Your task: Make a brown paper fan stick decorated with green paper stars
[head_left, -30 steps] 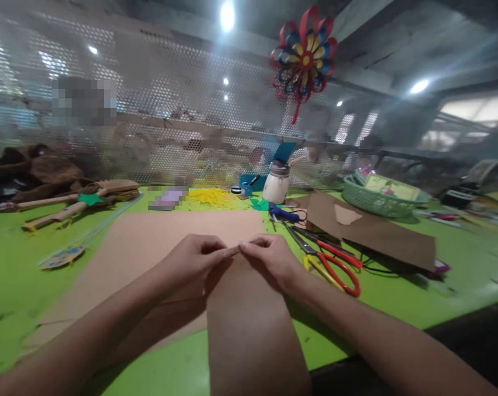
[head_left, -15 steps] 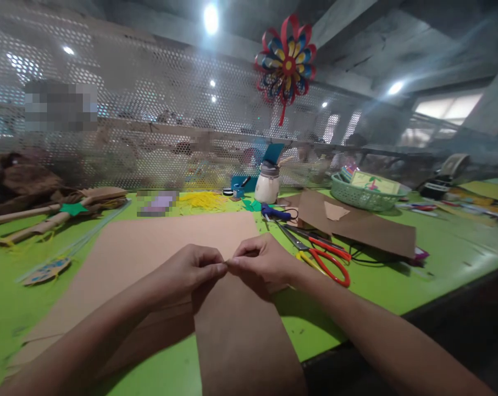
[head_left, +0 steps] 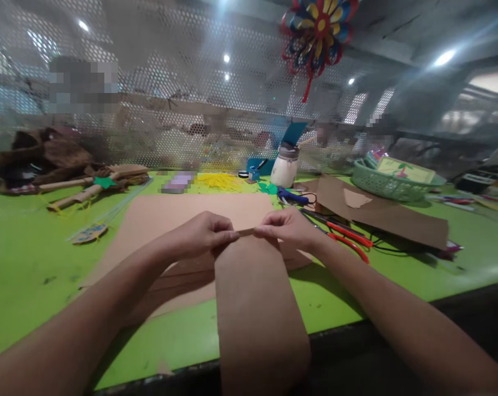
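A long strip of brown paper (head_left: 257, 308) hangs down toward me over the table's front edge. Its far end is turned over in a narrow fold. My left hand (head_left: 205, 234) pinches the left part of that fold between thumb and fingers. At its right part, my right hand (head_left: 288, 226) pinches in the same way, a short gap apart from the left. Larger sheets of brown paper (head_left: 158, 220) lie flat beneath and behind the hands. Right of my right hand are red-handled scissors (head_left: 350, 242), partly hidden by the hand and forearm.
Behind the sheets stand a white jar (head_left: 284, 170), a blue glue gun (head_left: 294, 196) and yellow shredded paper (head_left: 220, 180). A green basket (head_left: 389, 184) sits at the back right beside dark brown card (head_left: 414, 225). Paper rolls with a green star (head_left: 104, 182) lie left.
My hands have moved apart along the fold, so more of the folded edge shows between them. The camera view has shifted, with the table's front edge now more visible.
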A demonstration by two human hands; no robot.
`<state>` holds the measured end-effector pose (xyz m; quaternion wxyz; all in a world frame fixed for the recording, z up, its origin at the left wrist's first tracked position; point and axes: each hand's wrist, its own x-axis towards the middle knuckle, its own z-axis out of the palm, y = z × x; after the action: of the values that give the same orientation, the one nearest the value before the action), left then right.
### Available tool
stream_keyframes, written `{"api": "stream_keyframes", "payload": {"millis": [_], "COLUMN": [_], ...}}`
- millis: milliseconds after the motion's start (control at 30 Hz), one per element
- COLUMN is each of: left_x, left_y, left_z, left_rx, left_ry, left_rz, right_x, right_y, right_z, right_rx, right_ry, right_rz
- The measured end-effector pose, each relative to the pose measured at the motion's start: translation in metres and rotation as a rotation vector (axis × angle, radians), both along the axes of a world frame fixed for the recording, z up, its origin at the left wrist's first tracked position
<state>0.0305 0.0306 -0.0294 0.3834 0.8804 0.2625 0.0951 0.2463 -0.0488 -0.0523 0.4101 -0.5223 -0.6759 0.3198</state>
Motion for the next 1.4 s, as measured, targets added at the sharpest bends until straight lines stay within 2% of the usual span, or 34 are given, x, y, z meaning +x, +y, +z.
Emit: {"api": "stream_keyframes", "payload": {"millis": [133,233,433,567,633,767,900,967,1067,1200,1300,1400], "left_x": [-0.002,-0.004,-0.008,-0.008,-0.007,0.000,0.009,0.013,0.014,0.010,0.008,0.008], "left_y": [0.005,0.006,0.006,0.002,-0.002,-0.016,-0.036,-0.045,-0.050,-0.037,-0.021,-0.012], "left_z": [0.002,0.004,0.007,0.004,0.000,-0.015,-0.027,-0.028,-0.025,-0.022,-0.020,-0.017], "left_rx": [-0.047,-0.073,-0.158,-0.272,-0.360,-0.611,-0.936,-0.996,-0.990,-0.886,-0.754,-0.655], "left_ry": [-0.013,0.000,0.000,-0.064,-0.132,-0.288,-0.404,-0.403,-0.338,-0.364,-0.456,-0.458], "left_rz": [0.018,0.027,-0.041,-0.075,-0.100,-0.135,-0.153,-0.185,-0.166,0.012,0.130,0.208], "right_x": [0.006,0.013,0.038,0.041,0.032,0.009,-0.002,-0.003,-0.004,-0.002,0.001,0.000], "right_y": [0.002,0.003,0.004,0.002,-0.003,-0.015,-0.023,-0.024,-0.022,-0.016,-0.010,-0.008], "right_z": [0.002,0.003,0.005,0.010,0.015,0.022,0.022,0.019,0.014,0.007,0.003,0.000], "right_rx": [-0.009,-0.064,-0.216,-0.134,-0.078,-0.081,0.044,0.003,-0.055,-0.124,-0.265,-0.306], "right_ry": [0.069,0.140,0.292,0.430,0.390,0.204,0.187,0.251,0.368,0.497,0.384,0.211], "right_rz": [-0.027,0.064,0.225,0.277,0.327,0.506,0.463,0.451,0.407,0.251,0.215,0.215]}}
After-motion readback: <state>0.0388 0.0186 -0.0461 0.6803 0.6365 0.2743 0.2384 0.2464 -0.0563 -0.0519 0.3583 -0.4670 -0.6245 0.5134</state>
